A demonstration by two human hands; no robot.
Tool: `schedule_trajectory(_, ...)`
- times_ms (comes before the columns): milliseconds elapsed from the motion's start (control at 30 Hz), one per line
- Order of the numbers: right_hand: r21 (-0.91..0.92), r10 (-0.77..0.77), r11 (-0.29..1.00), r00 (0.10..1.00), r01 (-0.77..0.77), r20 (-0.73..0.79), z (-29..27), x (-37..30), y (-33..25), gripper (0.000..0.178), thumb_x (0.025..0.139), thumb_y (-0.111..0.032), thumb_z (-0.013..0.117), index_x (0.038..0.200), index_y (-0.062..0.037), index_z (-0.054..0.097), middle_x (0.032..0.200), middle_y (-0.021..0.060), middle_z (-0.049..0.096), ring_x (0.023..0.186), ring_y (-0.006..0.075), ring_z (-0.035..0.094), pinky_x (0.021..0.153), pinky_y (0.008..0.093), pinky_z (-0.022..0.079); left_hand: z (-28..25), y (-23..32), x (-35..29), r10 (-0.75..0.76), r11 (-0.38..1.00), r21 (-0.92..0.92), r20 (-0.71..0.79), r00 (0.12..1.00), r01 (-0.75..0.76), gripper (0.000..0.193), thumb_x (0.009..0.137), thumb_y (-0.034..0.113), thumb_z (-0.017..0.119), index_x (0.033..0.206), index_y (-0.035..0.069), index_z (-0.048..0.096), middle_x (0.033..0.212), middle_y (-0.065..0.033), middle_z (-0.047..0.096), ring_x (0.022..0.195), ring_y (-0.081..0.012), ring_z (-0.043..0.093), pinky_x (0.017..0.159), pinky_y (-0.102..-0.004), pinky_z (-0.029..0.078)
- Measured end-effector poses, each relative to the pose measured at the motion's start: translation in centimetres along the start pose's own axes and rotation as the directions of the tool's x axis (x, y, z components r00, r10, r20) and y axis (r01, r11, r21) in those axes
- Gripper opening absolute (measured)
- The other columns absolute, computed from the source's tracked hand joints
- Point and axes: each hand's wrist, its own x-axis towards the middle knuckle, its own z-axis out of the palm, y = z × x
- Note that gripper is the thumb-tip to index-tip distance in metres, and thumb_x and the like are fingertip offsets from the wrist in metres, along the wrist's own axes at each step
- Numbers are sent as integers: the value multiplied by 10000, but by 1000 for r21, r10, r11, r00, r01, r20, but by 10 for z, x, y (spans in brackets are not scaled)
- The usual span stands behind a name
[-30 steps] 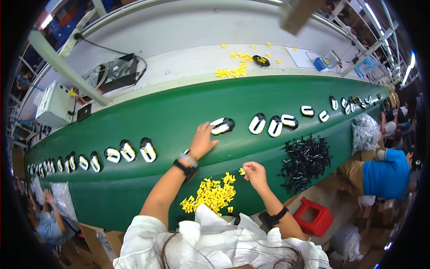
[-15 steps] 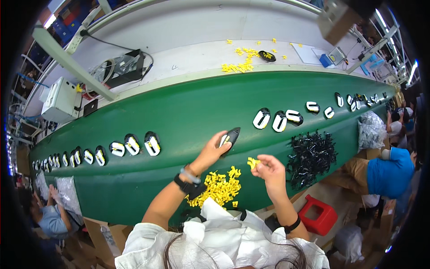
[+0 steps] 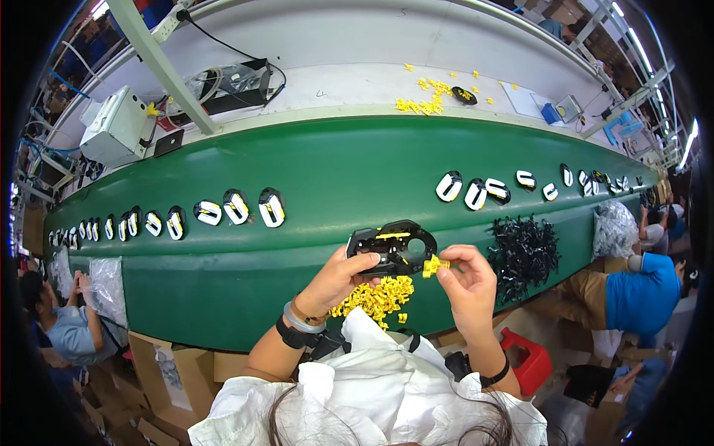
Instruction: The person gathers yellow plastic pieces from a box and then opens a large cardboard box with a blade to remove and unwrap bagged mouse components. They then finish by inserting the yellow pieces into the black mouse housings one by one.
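Note:
My left hand [image 3: 335, 281] is closed around a black oval plastic housing [image 3: 390, 232], tilted so that its hollow inner side shows. A large round opening lies at the housing's right end, and a yellow strip sits inside. Between the thumb and fingers of my right hand [image 3: 471, 286] is a small yellow plastic clip [image 3: 432, 266], close to the housing's lower right edge; whether the two touch I cannot tell. A heap of yellow clips [image 3: 378, 299] lies on the green belt [image 3: 320, 167] just below the housing, partly hidden by my left hand.
Black-and-white housings [image 3: 271, 207] stand in a row along the belt on both sides. To the right lie a heap of thin black parts [image 3: 523, 256] and a clear plastic bag [image 3: 616, 230]. A red stool [image 3: 529, 363] is beside me. Other people sit along the belt.
The housing has come nearer to me and turned over from its outer to its hollow side. My right hand has moved slightly right with its yellow clip, and the housing is now close beside it.

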Motion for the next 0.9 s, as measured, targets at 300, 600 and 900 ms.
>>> schedule_trajectory(300,-198,-84,976,996,89,33,7,1,-3,280,770,110,620,1026,32,539,899,64,567,862,117,568,754,238,511,5,-6,-3,85,977,171,221,972,-124,570,779,179,710,1258,10,452,1106,-46,579,955,-111,553,820,-269,455)
schedule_trajectory(600,70,152,984,978,-163,144,21,-10,9,248,779,97,624,1009,49,546,907,86,588,848,123,585,754,242,512,15,-28,0,360,929,-125,90,929,-348,552,921,398,504,1293,8,381,1238,-117,501,1101,-192,535,945,-367,446)
schedule_trajectory(900,-318,-154,921,960,225,235,20,15,-32,201,783,99,586,975,37,588,872,112,655,818,161,646,755,276,511,15,-14,-4,123,980,135,147,981,-143,521,931,368,505,1308,30,380,1132,-65,535,988,-110,558,778,-255,518)
